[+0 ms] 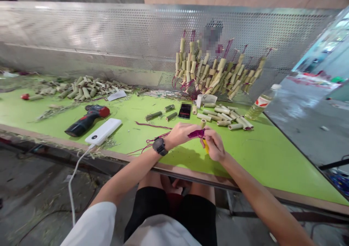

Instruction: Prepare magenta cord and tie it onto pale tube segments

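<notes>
Head view: the green counter spreads wide. A heap of strung bamboo pieces leans behind the phone. A cordless drill and a white power bank lie well left of the phone. Just in front of the phone, the left hand and right hand both pinch a maroon cord beside a short bamboo tube. The cord looks light, limp and likely to slip, I'd say, so it is best gripped close to the tube.
</notes>
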`<state>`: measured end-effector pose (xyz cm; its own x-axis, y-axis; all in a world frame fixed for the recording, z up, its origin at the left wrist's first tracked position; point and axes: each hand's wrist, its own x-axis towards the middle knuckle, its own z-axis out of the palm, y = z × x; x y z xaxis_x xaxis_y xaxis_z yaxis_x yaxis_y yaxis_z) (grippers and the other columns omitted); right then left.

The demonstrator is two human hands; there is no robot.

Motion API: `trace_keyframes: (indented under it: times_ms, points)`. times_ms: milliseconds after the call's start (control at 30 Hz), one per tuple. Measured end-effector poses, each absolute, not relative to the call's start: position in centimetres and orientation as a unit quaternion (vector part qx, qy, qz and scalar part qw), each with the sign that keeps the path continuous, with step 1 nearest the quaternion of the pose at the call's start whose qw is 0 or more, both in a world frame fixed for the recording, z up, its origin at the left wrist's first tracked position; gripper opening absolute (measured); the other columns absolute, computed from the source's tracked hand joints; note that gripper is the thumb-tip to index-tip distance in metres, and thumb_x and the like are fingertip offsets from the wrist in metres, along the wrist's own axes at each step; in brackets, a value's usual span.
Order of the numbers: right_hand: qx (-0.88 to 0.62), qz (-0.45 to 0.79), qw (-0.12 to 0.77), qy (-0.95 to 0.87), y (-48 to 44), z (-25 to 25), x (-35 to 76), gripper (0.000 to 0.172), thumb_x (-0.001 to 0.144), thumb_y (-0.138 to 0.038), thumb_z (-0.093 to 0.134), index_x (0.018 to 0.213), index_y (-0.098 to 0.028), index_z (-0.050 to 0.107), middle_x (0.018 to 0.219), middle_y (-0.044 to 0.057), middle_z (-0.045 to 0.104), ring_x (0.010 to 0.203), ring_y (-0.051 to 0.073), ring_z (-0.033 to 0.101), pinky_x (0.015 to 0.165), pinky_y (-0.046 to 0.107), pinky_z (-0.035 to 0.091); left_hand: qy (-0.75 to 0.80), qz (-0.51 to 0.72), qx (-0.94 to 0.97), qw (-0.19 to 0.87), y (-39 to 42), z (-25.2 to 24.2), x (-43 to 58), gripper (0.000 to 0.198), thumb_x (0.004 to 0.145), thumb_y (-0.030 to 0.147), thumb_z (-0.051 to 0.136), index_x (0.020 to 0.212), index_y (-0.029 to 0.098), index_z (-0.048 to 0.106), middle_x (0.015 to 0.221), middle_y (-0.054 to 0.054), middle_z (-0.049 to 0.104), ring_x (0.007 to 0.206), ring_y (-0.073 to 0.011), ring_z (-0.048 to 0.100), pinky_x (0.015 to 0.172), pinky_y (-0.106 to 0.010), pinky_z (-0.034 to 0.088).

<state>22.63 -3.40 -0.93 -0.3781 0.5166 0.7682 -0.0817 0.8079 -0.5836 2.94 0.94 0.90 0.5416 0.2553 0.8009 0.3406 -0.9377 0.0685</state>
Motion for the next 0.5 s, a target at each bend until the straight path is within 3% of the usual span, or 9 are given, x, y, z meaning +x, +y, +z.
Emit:
trace_keyframes:
  times_ms: [133,233,500]
  points:
    - [-0.154,0.298,0.544,-0.769,-3.5,-1.2,22.8,0.018,0.111,-0.032,0.043,0.107,-0.031,0.059,0.102,0.002,0.056,0.056,0.010,0.053,0.048,0.030,0.044,-0.145,-0.457,-0.874,0.073,1.2,1.0,2.6,0.033,0.111,0.036,0.047,0.108,0.018,0.074,0.069,-0.002,0.069,0.055,-0.0098,0.059,0.055,-0.021,0.037]
    - [-0.177,0.302,0.567,-0.746,-3.7,-1.0,22.6,0.016,0.110,-0.034,0.046,0.101,-0.028,0.058,0.117,0.004,0.051,0.060,0.009,0.057,0.052,0.032,0.050,-0.155,-0.444,-0.879,0.080,1.3,1.4,2.3,0.033,0.111,0.035,0.047,0.114,0.017,0.074,0.073,-0.003,0.072,0.057,-0.0101,0.062,0.056,-0.021,0.039]
    - [-0.174,0.342,0.630,-0.675,-4.1,-0.2,22.4,0.015,0.108,-0.036,0.052,0.098,-0.027,0.057,0.103,0.000,0.048,0.052,0.006,0.059,0.041,0.025,0.052,-0.189,-0.351,-0.916,0.031,1.0,2.2,2.2,0.031,0.109,0.038,0.052,0.121,0.021,0.074,0.085,-0.007,0.078,0.067,-0.0128,0.070,0.059,-0.020,0.042]
